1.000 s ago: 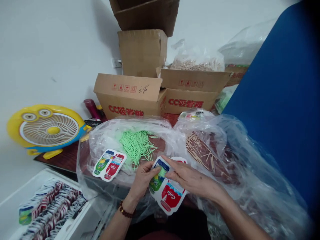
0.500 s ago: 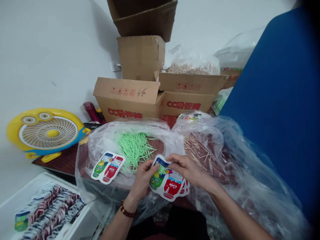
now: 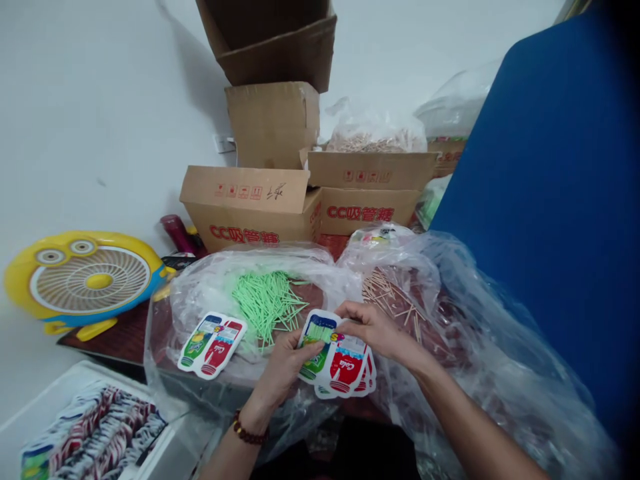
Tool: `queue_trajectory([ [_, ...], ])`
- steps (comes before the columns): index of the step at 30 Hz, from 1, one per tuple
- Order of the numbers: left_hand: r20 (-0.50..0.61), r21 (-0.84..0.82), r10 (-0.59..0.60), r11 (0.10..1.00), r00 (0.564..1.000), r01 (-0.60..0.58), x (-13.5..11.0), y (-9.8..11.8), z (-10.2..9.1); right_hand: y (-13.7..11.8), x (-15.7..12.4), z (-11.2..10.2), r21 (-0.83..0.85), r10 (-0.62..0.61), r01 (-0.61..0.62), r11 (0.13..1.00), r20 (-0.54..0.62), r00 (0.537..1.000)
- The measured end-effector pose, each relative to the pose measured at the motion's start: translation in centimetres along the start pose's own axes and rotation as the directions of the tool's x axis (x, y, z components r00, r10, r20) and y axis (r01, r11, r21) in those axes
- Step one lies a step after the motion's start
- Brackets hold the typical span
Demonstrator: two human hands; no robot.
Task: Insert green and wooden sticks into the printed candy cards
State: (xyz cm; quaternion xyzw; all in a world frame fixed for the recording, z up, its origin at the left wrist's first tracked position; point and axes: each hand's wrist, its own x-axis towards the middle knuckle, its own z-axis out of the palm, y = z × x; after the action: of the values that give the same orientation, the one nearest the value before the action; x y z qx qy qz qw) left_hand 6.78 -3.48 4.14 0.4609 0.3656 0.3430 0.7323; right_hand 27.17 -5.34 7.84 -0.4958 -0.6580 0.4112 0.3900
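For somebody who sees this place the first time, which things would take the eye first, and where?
Probably the cartoon-eyed yellow fan at far left comes first, then the large blue panel on the right. The bright green sticks near the middle stand out, just beyond the left hand and right hand, which hold printed bottle cards.

Pale wall (image 3: 100, 133), white socket (image 3: 223, 143), dark reddish-brown table (image 3: 131, 331), tall blue panel (image 3: 530, 213) at right, cool light

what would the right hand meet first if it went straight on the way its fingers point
Most likely the printed cards in the left hand: the right hand seems to touch them, though depth is hard to judge.
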Motion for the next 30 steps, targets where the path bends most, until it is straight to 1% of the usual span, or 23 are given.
queue_trajectory([
  [5, 0.075, -0.03, -0.042, 0.999, 0.996, 0.044, -0.3, 0.2, 0.1, 0.5, 0.1, 0.1, 0.074, 0.014, -0.013, 0.997, -0.015, 1.0],
  [7, 0.084, -0.028, -0.033, 0.999, 0.996, 0.035, -0.4, 0.3, 0.1, 0.7, 0.1, 0.2, 0.115, 0.018, -0.016, 0.993, -0.009, 1.0],
  [9, 0.071, -0.006, -0.026, 1.0, 0.997, 0.027, -0.3, 0.4, 0.2, 0.9, 0.1, 0.2, 0.128, 0.038, -0.038, 0.991, -0.001, 0.999],
  [14, 0.006, 0.057, -0.035, 0.998, 0.999, 0.034, -0.2, 0.2, 0.4, 1.2, 0.1, -0.1, 0.049, 0.107, -0.108, 0.993, 0.022, 0.994],
  [18, 0.044, 0.0, -0.061, 0.998, 0.997, 0.061, -0.1, 0.0, 0.2, 1.4, 0.2, -0.2, 0.007, 0.122, -0.122, 0.993, 0.007, 0.993],
  [20, 0.036, -0.022, -0.072, 0.997, 0.997, 0.073, 0.0, -0.1, 0.1, 1.6, 0.1, -0.2, 0.001, 0.115, -0.115, 0.993, 0.024, 0.993],
  [25, 0.006, -0.015, -0.083, 0.996, 0.997, 0.083, 0.0, -0.5, -0.1, 2.4, -0.1, -0.5, 0.013, 0.108, -0.108, 0.994, 0.048, 0.993],
  [30, 0.051, -0.009, -0.099, 0.995, 0.994, 0.1, -0.4, -0.2, -0.2, 2.8, -0.1, -0.6, -0.05, 0.114, -0.112, 0.992, 0.031, 0.993],
])
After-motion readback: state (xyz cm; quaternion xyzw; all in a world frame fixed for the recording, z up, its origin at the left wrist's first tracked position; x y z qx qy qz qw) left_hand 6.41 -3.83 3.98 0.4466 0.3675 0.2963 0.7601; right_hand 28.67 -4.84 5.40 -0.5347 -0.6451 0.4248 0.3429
